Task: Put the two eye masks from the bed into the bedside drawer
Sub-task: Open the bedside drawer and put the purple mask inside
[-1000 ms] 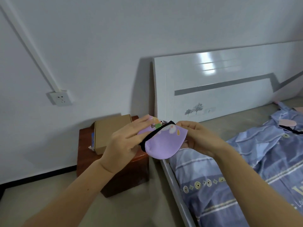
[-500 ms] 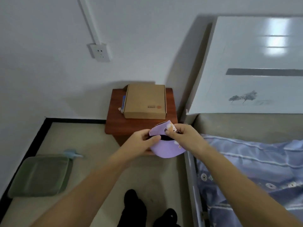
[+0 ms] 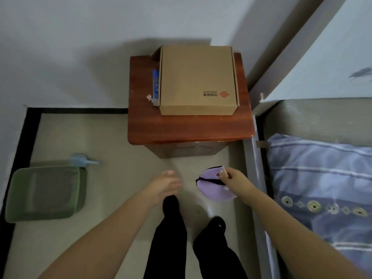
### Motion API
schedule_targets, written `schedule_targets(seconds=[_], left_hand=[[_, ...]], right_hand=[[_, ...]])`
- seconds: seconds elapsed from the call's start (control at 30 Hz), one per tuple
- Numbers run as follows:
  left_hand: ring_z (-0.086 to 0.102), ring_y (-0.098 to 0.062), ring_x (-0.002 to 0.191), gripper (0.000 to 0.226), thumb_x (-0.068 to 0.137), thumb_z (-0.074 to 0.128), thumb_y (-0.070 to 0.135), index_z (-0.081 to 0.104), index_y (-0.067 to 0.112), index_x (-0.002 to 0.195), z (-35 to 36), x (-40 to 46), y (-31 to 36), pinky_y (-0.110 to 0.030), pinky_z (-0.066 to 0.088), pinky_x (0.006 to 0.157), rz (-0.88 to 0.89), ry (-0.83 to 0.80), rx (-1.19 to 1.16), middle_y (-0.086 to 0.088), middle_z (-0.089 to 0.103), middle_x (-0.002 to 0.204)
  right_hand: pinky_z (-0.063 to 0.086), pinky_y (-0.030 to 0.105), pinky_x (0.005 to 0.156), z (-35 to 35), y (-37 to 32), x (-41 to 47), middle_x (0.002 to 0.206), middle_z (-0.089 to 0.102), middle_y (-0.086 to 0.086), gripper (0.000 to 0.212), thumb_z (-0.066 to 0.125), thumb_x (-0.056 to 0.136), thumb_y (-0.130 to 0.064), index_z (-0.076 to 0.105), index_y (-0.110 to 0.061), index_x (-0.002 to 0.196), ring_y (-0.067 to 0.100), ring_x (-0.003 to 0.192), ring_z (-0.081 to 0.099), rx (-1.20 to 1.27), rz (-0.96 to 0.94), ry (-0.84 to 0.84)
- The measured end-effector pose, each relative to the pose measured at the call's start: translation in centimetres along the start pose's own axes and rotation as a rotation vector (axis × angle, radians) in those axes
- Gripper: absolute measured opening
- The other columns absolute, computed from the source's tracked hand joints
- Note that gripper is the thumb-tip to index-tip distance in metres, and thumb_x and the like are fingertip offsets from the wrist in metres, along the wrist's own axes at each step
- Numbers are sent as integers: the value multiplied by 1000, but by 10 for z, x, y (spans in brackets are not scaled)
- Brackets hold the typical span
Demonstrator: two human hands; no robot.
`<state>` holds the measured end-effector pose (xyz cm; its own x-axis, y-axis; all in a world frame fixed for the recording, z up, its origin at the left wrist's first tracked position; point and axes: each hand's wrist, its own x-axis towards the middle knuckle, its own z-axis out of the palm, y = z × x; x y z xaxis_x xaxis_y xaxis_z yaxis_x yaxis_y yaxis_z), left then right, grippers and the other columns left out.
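The bed [image 3: 322, 178] is at the right, and the bedside cabinet [image 3: 189, 127] (its drawer closed) carries a cardboard box [image 3: 197, 79]. The right hand [image 3: 236, 181] pinches a purple eye mask [image 3: 213, 187] in closed fingers above the floor. The left hand [image 3: 165, 184] is open and holds nothing.

Head camera, looking steeply down at the floor beside the bed

One wide-angle view from the person's head faces almost straight down: the bedside cabinet [image 3: 191, 125] with a cardboard box [image 3: 198, 79] sits at upper centre, the bed [image 3: 322, 178] runs down the right edge, a green bin [image 3: 44, 192] lies at lower left, and both forearms rise from the bottom, close to the lens.
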<state>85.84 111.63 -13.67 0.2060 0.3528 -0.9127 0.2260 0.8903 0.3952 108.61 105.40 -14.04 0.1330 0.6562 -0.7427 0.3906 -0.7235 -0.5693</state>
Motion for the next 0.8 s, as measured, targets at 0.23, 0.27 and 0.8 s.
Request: schedule_targets(seconds=[0.23, 0.27, 0.8], left_hand=[[42, -33, 130, 54, 89, 42, -2, 28, 8, 141, -59, 105, 30, -45, 34, 111, 375, 583, 116, -18, 43, 142], [42, -28, 131, 54, 88, 42, -4, 32, 7, 139, -60, 113, 31, -43, 34, 112, 427, 604, 136, -15, 45, 142], [60, -36, 97, 13, 76, 55, 1, 55, 0, 89, -82, 144, 20, -21, 34, 69, 627, 776, 465, -21, 63, 92]], right_hand=[[31, 7, 90, -47, 22, 103, 142, 34, 20, 36, 43, 94, -6, 44, 4, 129, 20, 110, 42, -182, -123, 479], [30, 15, 98, -50, 24, 113, 143, 32, 23, 38, 44, 93, -4, 44, 5, 129, 29, 118, 42, -233, -162, 490], [30, 24, 102, -26, 30, 141, 148, 24, 19, 37, 46, 92, -3, 47, -3, 129, 36, 126, 39, -172, -209, 629]])
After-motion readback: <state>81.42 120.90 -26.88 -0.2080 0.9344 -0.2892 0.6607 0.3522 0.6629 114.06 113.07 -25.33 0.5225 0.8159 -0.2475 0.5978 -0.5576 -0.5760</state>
